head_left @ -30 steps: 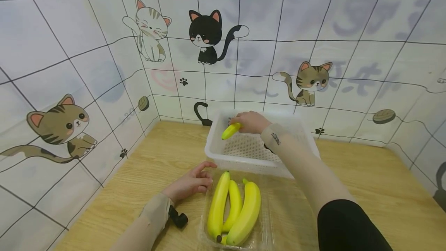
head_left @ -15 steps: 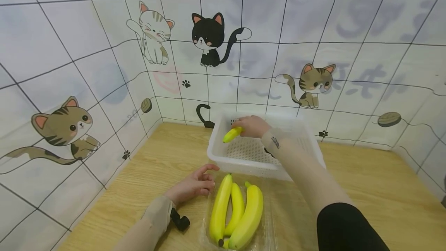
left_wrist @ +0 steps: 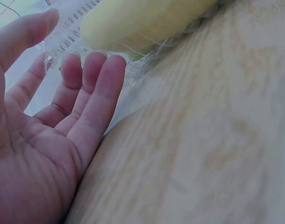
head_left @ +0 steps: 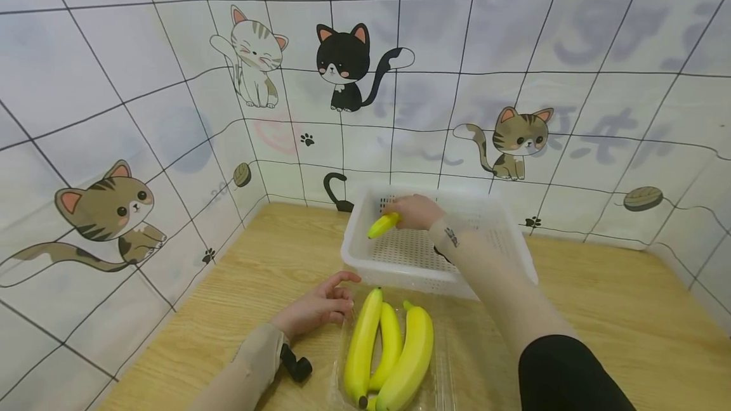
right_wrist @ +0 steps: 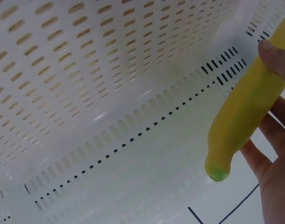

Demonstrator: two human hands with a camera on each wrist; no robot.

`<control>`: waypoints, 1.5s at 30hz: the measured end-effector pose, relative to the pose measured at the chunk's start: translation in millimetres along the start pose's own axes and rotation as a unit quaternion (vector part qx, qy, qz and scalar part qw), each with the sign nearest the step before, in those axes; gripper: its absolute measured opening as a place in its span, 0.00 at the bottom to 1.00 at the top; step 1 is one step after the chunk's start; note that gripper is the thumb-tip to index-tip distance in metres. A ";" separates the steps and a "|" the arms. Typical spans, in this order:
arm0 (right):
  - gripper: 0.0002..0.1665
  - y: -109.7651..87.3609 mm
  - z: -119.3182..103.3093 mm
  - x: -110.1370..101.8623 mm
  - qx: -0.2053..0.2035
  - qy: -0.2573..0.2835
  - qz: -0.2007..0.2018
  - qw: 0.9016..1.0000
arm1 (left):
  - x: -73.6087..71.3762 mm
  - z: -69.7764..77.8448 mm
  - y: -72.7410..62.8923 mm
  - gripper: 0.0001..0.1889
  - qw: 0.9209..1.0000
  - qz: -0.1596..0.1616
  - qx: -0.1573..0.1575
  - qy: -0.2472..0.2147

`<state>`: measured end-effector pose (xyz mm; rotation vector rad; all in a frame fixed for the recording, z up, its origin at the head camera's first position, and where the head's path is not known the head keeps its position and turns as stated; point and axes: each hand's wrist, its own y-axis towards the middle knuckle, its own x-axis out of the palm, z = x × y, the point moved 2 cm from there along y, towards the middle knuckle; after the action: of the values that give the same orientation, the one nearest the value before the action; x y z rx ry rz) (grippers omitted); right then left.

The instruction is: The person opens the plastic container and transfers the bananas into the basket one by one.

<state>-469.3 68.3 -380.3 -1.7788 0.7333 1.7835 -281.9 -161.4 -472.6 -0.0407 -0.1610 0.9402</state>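
My right hand grips a yellow banana between thumb and fingers, over the white perforated basket. One greenish end of that banana points away from the hand in the right wrist view. At the left side of a clear plastic container, my left hand has its fingers loosely bent, fingertips right at the container's edge. The left wrist view shows that palm holding nothing. Several bananas lie in the container, the lowest one mostly hidden beneath the others.
The wooden table extends to both sides of the basket and container. Behind the basket stands a wall covering with cat pictures, which continues along the left side. A black strap piece sticks out by the left wrist.
The head view has shifted slightly, so everything sits a little lower and further right. The right hand still holds the banana over the basket, and the left hand stays beside the container.
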 end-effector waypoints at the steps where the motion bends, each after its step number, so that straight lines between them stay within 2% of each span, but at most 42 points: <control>1: 0.28 0.1 0.0 0.1 -0.002 -0.001 0.000 1.000 | -0.2 -0.2 0.1 0.29 1.000 0.000 0.000 -0.001; 12: 0.29 2.6 0.5 2.1 -0.013 -0.001 -0.006 1.000 | -0.2 0.9 -0.2 0.27 1.000 -0.012 0.007 0.001; 17: 0.28 5.2 -1.0 10.2 -0.021 0.002 -0.024 0.999 | 1.0 0.8 0.7 0.28 1.000 -0.015 0.002 -0.003; 24: 0.26 12.9 -5.0 18.4 -0.034 -0.025 -0.046 0.998 | 0.5 0.5 0.8 0.28 1.000 -0.009 0.001 -0.005; 29: 0.26 19.8 1.6 33.2 -0.051 -0.032 -0.035 0.998 | -0.2 0.9 0.7 0.27 1.000 -0.009 0.001 -0.009; 33: 0.26 21.9 5.1 42.2 -0.050 -0.030 -0.033 0.998 | -0.7 1.1 0.0 0.27 1.000 -0.008 -0.001 -0.008; 37: 0.26 21.2 4.9 43.1 -0.049 -0.031 -0.021 0.998 | -0.8 1.5 -0.5 0.27 1.000 -0.003 -0.002 -0.004; 41: 0.22 20.9 6.1 42.0 -0.050 -0.062 0.012 0.997 | -0.5 1.8 -0.6 0.27 1.000 0.000 0.000 -0.004; 45: 0.21 17.0 5.1 37.2 -0.030 -0.078 0.041 0.996 | 0.2 1.4 -0.6 0.27 1.000 -0.004 0.003 -0.001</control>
<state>-485.1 58.9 -417.2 -1.6447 0.7051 1.9925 -281.5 -161.6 -471.0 -0.0343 -0.1608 0.9329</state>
